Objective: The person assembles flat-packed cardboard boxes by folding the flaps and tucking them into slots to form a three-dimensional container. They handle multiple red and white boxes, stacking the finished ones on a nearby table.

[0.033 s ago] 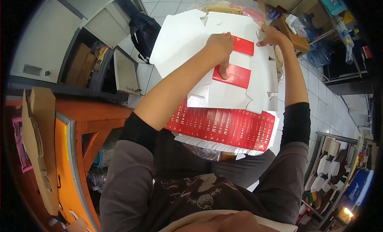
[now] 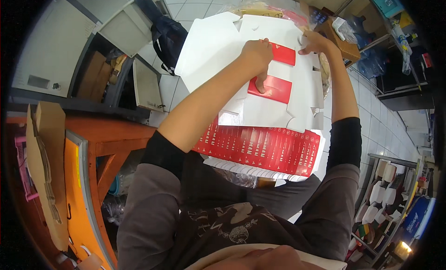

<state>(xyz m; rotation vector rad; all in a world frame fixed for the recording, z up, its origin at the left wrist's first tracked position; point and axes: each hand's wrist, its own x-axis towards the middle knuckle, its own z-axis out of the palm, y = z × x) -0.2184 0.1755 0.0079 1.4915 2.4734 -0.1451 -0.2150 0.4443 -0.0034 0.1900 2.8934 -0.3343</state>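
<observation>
A white flat cardboard box blank (image 2: 209, 45) with cut flaps lies over a stack of red-printed box blanks (image 2: 260, 147), whose white edges fan out at the near side. Two red panels show on its white face. My left hand (image 2: 257, 56) rests on it, its stretched thumb pressing the nearer red panel (image 2: 277, 90) and its other fingers at the farther red panel (image 2: 284, 55), thumb and fingers apart. At the far right edge, my right hand (image 2: 317, 41) grips the blank, thumb on top; some of its fingers are hidden.
An orange wooden table (image 2: 116, 130) holding folded brown cardboard (image 2: 52, 130) stands at left. Beyond are an open cabinet (image 2: 139, 84) and a black bag (image 2: 168, 35). At right are a brown carton (image 2: 341, 42), water bottles (image 2: 371, 63) and a rack of small boxes (image 2: 378, 193).
</observation>
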